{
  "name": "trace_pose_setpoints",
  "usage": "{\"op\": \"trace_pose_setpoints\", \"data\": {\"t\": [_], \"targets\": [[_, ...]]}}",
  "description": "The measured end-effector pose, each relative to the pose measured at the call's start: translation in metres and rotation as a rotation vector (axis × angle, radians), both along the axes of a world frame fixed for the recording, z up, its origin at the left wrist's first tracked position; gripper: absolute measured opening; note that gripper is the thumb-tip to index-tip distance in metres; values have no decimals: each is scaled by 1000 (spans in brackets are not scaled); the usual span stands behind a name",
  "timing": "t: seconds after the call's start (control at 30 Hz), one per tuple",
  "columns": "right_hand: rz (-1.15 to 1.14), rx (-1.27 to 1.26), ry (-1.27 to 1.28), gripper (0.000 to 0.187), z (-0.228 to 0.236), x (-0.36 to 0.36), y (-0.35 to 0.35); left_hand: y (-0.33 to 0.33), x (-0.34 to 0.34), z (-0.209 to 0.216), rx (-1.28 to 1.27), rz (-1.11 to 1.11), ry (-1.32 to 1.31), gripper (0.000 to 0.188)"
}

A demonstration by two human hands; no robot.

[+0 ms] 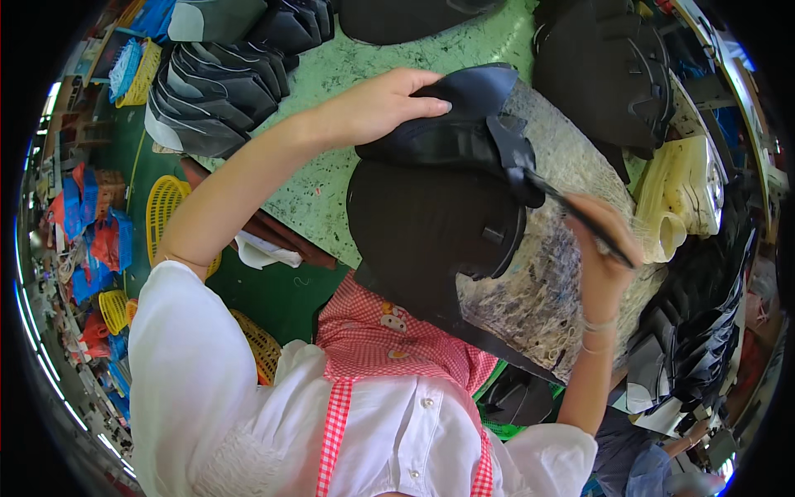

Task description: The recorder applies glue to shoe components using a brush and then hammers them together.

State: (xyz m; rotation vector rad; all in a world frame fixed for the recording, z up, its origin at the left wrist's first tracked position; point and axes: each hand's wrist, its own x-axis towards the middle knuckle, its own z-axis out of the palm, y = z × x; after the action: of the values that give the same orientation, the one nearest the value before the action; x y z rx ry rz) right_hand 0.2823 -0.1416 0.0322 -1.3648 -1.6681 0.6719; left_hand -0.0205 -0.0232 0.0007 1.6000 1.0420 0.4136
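My left hand (389, 108) grips the upper edge of a shiny black shoe-upper piece (439, 141), thumb on top and fingers behind. The piece lies over a stack of dark sheet pieces (422, 224) on the work table. In my right hand (609, 232), fingers closed, is a thin black-handled brush (584, 217). Its far end meets the right edge of the upper piece; the tip itself is hard to make out. Beneath the brush lies a stained, glue-crusted board (538, 290), its surface rough and pale.
A cut cream plastic jug (683, 186) stands right of the board. Stacked black pieces lie at the far left (215, 95), far right (600, 74) and near right (687, 315). The green table top (323, 182) shows between them. Yellow baskets (166, 207) stand left, below table height.
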Motion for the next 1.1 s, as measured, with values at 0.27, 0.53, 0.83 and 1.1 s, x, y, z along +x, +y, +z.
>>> {"op": "trace_pose_setpoints", "data": {"t": [0.27, 0.53, 0.83, 1.1], "targets": [[-198, -153, 382, 27, 0, 33, -21, -12, 1, 9, 19, 14, -67, 47], [-193, -540, 331, 29, 27, 2, -15, -18, 2, 11, -46, 104, -159, 42], [198, -638, 378, 38, 16, -23, -2, -21, 2, 6, -65, 163, -282, 41], [-48, -258, 308, 28, 46, -1, 2, -16, 1, 2, -90, 144, -304, 43]]}}
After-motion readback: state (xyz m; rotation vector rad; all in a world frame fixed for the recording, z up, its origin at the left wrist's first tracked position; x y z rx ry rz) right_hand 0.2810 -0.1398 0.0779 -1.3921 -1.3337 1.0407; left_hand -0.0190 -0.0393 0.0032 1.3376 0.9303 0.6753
